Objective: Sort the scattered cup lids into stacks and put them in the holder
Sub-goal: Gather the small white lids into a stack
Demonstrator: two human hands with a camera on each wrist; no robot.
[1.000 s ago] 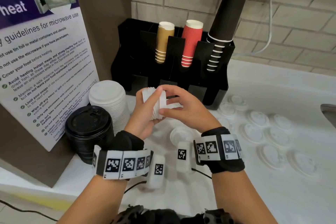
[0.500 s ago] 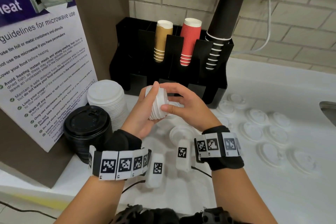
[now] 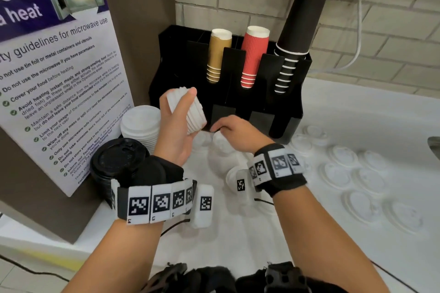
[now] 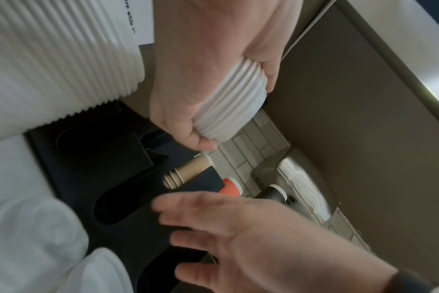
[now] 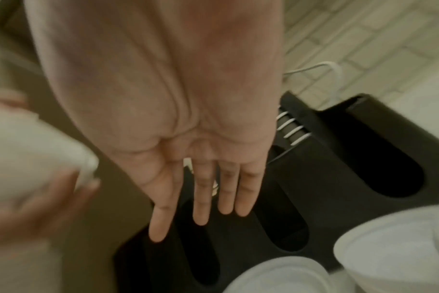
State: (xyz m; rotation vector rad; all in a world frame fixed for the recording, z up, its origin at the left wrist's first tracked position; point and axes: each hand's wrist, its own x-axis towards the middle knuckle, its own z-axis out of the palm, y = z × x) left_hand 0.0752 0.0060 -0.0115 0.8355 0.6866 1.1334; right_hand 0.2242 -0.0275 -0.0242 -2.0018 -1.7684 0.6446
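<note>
Since a second ago the right hand (image 3: 234, 133) has let go of the small stack of lids (image 3: 188, 110) and dropped down toward the counter (image 3: 357, 112), so the left hand (image 3: 173, 131) now carries that stack on its own and has lifted it a bit, up in front of the black holder (image 3: 289, 126).

So the stack is on its side in the left grip, thumb over one end and fingers curled round the ribbed edges, which the left wrist view shows nicely. It's just in front of the holder's left slots, not in any of them yet. The right hand is spread flat, fingers straight, holding nothing, hovering over a few white lids right below it by the holder's base.

What could go wrong, I reckon: it's a one-handed hold on a loose sideways stack, so if the squeeze eases or the wrist tilts, the end lids could slide off and scatter again. Also the slot looks snug-ish, so going in crooked might catch the rim and fan the stack out.

Further out there's a tall white lid stack (image 3: 140, 126) and a black lid stack (image 3: 116, 162) by the microwave poster (image 3: 59, 83), plus plenty of loose white lids (image 3: 342, 157) still lying flat on the right.
</note>
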